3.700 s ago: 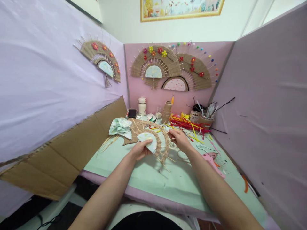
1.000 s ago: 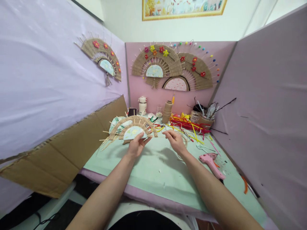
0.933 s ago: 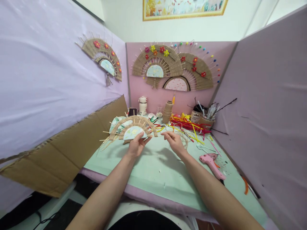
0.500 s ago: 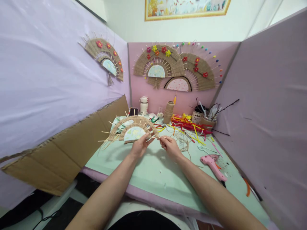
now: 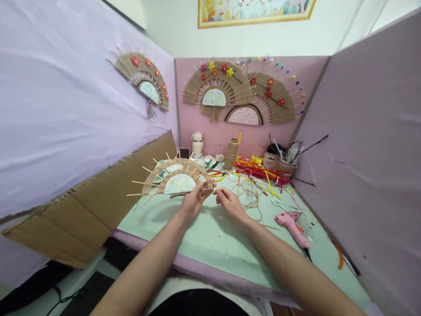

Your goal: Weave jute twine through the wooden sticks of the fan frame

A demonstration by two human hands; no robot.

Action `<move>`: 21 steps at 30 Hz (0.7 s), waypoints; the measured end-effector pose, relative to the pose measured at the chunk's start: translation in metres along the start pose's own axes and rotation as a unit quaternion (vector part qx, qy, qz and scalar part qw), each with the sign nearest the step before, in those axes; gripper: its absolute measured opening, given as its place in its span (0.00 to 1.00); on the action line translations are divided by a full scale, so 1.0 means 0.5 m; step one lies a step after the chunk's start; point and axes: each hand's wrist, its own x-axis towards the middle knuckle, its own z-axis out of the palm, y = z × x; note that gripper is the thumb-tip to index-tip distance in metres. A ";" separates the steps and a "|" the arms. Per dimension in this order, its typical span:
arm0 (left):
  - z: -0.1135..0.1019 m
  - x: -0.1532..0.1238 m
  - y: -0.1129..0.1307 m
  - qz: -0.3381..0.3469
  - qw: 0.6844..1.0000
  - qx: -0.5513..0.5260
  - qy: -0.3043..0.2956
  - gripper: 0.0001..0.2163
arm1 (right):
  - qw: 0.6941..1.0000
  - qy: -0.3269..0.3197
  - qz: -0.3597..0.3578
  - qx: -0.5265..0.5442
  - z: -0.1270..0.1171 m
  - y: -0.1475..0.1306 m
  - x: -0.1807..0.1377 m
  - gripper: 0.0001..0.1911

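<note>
My left hand grips the lower right edge of a half-woven fan and holds it upright above the green table. The fan has twine arcs, bare wooden sticks poking out and a pale floral paper half-circle at its base. My right hand pinches a strand of jute twine right beside the fan's right end. Behind that hand, loose jute twine lies coiled on the table.
A pink glue gun lies at right. Coloured pipe cleaners, a twine spool, a tool cup and a white jar stand at the back. Folded cloth lies behind the fan. Cardboard leans at left. Finished fans hang on the walls.
The fan was turned from lying tilted near the table to upright, then lifted and shifted left. My right hand moved left to the fan's right end.
</note>
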 end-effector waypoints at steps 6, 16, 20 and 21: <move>0.000 0.003 0.001 0.013 1.000 -0.009 0.026 0.18 | 0.999 0.026 0.005 -0.018 0.003 -0.002 -0.003 0.15; -0.007 0.005 -0.003 0.005 0.999 0.021 0.040 0.16 | 0.969 -0.027 -0.146 -0.199 -0.007 -0.013 -0.012 0.10; -0.009 0.003 -0.003 -0.024 0.999 0.035 0.025 0.13 | 0.955 0.024 -0.188 -0.227 -0.032 -0.021 -0.001 0.11; -0.009 0.003 -0.003 -0.038 0.998 0.037 0.019 0.12 | 0.954 0.034 -0.189 -0.231 -0.039 -0.023 0.002 0.11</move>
